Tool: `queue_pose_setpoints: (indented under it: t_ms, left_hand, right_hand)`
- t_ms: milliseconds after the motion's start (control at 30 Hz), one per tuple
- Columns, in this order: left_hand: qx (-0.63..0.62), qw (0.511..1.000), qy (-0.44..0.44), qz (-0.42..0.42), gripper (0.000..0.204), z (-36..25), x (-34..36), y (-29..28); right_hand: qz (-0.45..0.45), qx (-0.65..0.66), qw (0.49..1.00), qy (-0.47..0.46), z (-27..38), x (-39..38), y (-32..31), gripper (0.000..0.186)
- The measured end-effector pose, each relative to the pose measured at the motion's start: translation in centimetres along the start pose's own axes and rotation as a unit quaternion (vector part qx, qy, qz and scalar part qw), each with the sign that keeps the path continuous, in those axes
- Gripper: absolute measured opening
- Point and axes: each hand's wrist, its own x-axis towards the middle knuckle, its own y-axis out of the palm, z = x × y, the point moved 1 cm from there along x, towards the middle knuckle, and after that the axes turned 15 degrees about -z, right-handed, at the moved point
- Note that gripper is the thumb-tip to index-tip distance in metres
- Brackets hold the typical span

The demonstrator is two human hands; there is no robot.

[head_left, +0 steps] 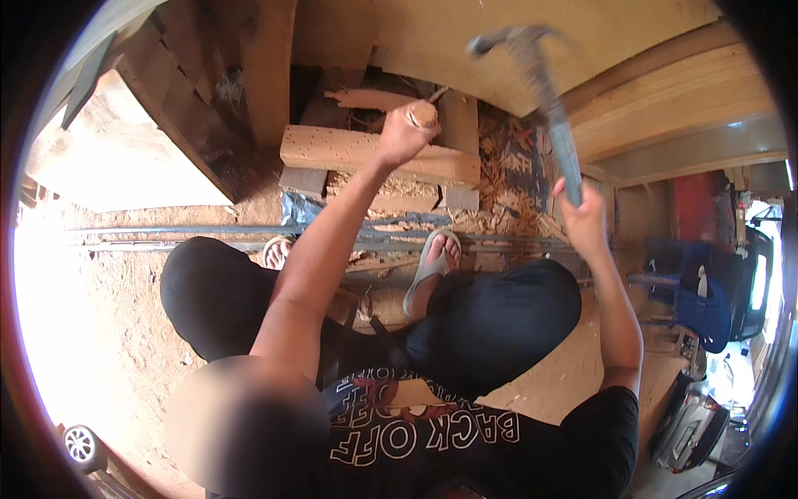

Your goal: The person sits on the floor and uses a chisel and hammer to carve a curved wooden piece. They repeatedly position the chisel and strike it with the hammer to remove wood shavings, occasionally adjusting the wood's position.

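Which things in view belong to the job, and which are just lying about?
In the job, by the look:
hammer in the right hand
wooden handle in the left hand
dark-dotted timber block

Apparently lying about:
wheel
long bars
blue scrap

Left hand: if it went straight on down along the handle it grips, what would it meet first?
The left hand would probably meet the dotted wooden beam first, though depth is unclear.

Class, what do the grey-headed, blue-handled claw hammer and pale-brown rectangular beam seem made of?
Claw hammer: head probably steel, being dull metallic grey; handle perhaps painted or coated, though blur leaves that open.
Beam: apparently bare wood, matte brown without gloss.
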Motion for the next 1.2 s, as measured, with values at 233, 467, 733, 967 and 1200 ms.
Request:
queue_pose_setpoints:
  t_ms: [233, 467, 733, 967, 1200]
  left_hand:
    - [-0.013, 1.0, 0.001, -0.008, 0.018, 0.3, 0.1, 0.3]
    - [0.023, 1.0, 0.017, -0.003, 0.019, -0.3, -0.3, -0.1]
    - [0.005, 1.0, -0.006, -0.005, 0.019, -0.2, -0.4, 0.2]
    - [0.023, 0.999, 0.027, -0.019, 0.022, 0.1, -0.3, 0.1]
    - [0.007, 1.0, 0.005, -0.025, 0.021, 0.1, -0.6, 0.2]
  right_hand:
    - [0.016, 0.008, 0.999, 0.042, -0.9, -1.2, 1.7, 0.006]
    - [0.021, -0.003, 0.999, 0.045, -1.8, -0.2, 0.9, 0.005]
    - [-0.018, 0.074, 0.996, 0.055, -1.6, -0.2, 1.8, 0.004]
    - [0.021, -0.073, 0.997, 0.017, -2.5, 0.3, 2.6, 0.004]
    - [-0.099, 0.144, 0.984, 0.038, -1.8, 0.1, 1.8, 0.005]
